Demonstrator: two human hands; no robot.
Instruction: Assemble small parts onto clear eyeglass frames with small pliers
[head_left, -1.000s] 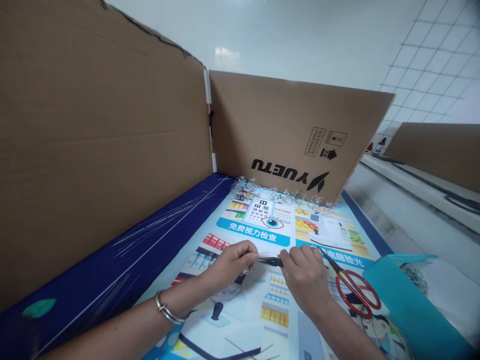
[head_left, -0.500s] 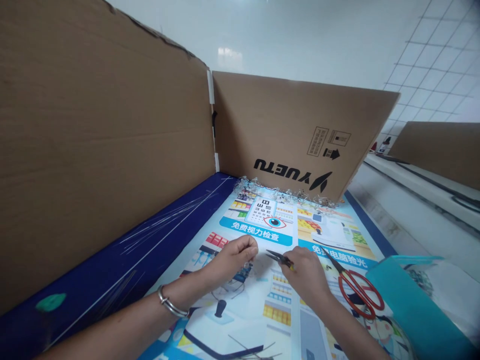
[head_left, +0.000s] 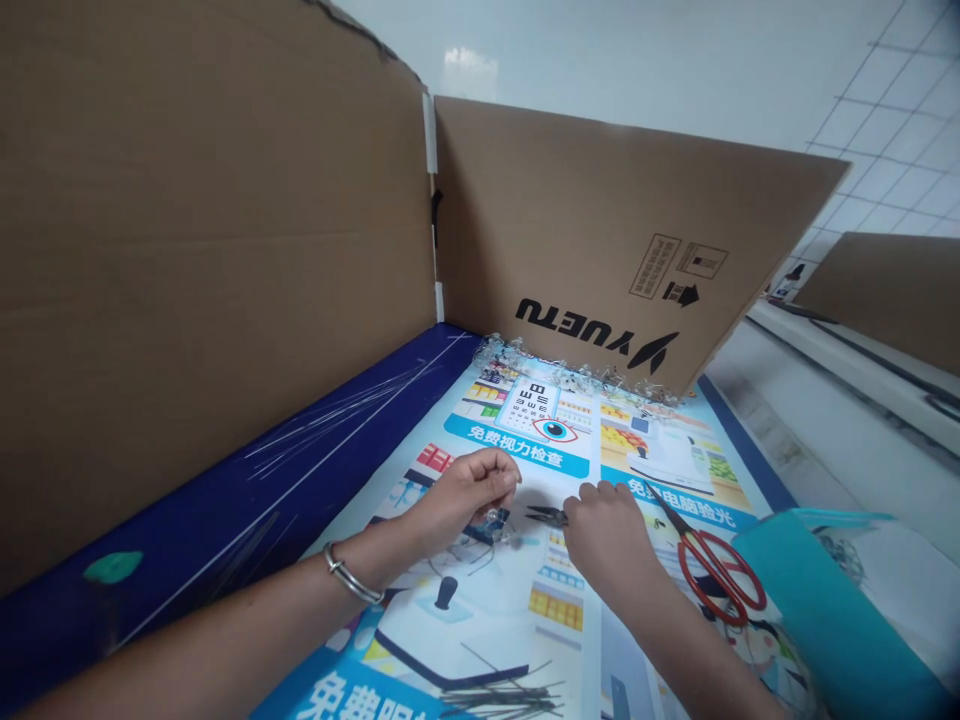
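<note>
One pair of pliers [head_left: 547, 515] is enclosed by the curled right hand [head_left: 609, 530], its tips pointed toward the left hand [head_left: 476, 490]; there, beaded wire [head_left: 496, 518] is pinched between thumb and fingers, clear beads hanging just below.

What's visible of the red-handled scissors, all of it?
The scissors have two looped, glossy red handles, plastic-looking, and dark, metal-looking blades that appear closed or nearly so. They lie on the printed sheet, blades pointing away and to the left, between the right forearm and the turquoise item. No hand holds them; contact with the turquoise item can't be confirmed.
</note>
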